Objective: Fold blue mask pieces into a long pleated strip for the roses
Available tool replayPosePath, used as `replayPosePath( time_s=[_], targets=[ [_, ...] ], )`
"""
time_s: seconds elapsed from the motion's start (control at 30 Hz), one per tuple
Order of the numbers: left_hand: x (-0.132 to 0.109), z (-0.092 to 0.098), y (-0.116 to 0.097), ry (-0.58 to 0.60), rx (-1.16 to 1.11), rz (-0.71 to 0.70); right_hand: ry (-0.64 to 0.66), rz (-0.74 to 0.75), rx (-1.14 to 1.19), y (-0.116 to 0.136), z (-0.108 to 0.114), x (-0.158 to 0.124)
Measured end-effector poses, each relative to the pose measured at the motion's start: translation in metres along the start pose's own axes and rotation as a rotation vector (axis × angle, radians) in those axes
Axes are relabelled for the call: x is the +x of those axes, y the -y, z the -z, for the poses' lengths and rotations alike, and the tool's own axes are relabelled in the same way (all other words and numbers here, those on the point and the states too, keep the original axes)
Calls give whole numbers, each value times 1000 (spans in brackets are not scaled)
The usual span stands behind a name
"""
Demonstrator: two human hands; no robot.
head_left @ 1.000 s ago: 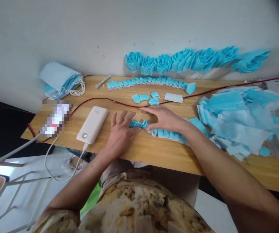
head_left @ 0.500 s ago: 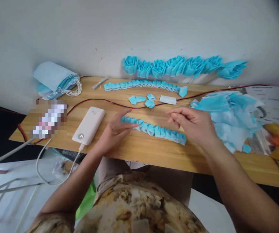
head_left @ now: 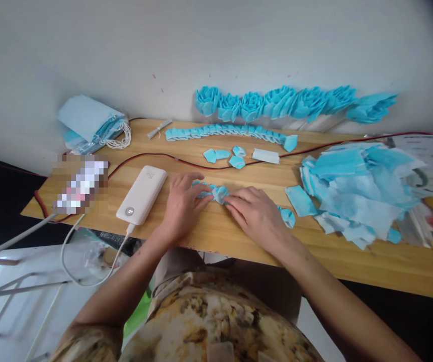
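Observation:
On the table's front half lies a row of folded blue petals, and its right end petal (head_left: pixel 287 217) shows beyond my right hand. Thumb and forefinger of my left hand (head_left: pixel 184 203) close around the petals (head_left: pixel 202 190) at the left part of the row. My right hand (head_left: pixel 256 213) has its fingertips pressed together on a folded blue petal (head_left: pixel 221 194) between the two hands. Both hands cover much of the row. Right of them, a flat blue piece (head_left: pixel 301 200) lies beside a pile of cut blue and white sheets (head_left: pixel 363 186).
Behind are a longer petal row (head_left: pixel 231 131), loose folded petals (head_left: pixel 216 155), a pale strip (head_left: pixel 265 156) and several blue fabric roses (head_left: pixel 252 105). At left are a white power bank (head_left: pixel 142 195), a blurred-out phone (head_left: pixel 82 186) and stacked masks (head_left: pixel 91 123). A red-black wire (head_left: pixel 141 154) crosses the table.
My right hand has come down and left from above the table onto the petals. My left fingers have closed in on the row. A flat blue piece now shows beside the pile.

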State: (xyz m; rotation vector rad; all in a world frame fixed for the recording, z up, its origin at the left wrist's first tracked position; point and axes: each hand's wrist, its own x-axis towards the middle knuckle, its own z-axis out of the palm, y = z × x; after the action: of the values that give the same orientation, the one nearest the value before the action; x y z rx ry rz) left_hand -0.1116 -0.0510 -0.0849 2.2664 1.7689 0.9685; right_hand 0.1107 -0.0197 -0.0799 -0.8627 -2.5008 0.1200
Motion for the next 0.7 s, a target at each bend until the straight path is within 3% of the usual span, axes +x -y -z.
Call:
replayPosePath(
  time_s=[0.2,0.43,0.7],
  targets=[
    [-1,-8,0,23,46,-95,59,26,-4,-6,-2,-4],
    [-1,-8,-2,20,55,-144,38,-4,74,-10,-2,-4],
    [0,-12,-6,188,90,-128,56,-41,117,-13,-4,-5]
  ],
)
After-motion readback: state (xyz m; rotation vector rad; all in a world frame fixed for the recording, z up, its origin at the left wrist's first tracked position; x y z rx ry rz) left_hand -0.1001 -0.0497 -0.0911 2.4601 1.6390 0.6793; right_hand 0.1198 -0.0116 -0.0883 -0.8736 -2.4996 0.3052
